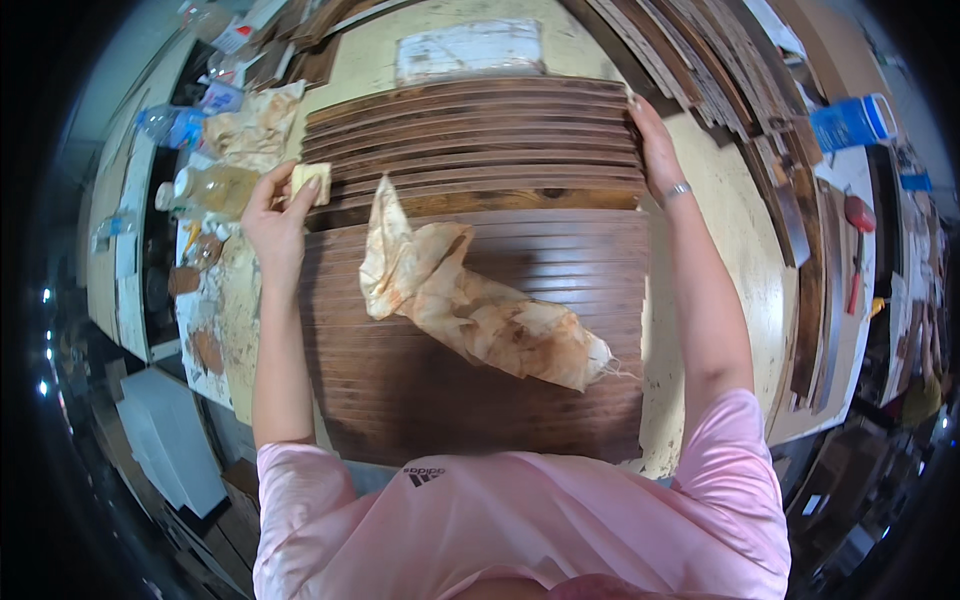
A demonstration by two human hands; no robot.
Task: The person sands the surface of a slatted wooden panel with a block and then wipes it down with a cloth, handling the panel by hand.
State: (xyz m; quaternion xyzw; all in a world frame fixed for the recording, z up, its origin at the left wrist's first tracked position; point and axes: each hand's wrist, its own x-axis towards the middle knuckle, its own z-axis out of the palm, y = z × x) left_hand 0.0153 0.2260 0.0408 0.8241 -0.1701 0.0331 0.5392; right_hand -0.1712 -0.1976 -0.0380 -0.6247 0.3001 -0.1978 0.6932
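Observation:
My left hand (275, 212) pinches a small square pale-yellow sponge (311, 184) at the left ends of dark brown wooden slats (480, 130). These lie side by side across the work table. At their far right corner my right hand (656, 150) closes on the end of a slat; some of its fingers are hidden. Closer to me is a wide stretch of brown grooved boards (470, 420), with a wet sheen in places. A crumpled, brown-stained cream cloth (490, 318) lies across these boards, frayed at its right end.
Bottles and a jar of yellowish liquid (228, 190) crowd the left side, near another stained cloth (255, 125). Stacked wooden strips (700, 60) run along the right. Beyond them are a blue container (850, 123) and a red-handled tool (855, 275). A whitish block (470, 52) sits at the far edge.

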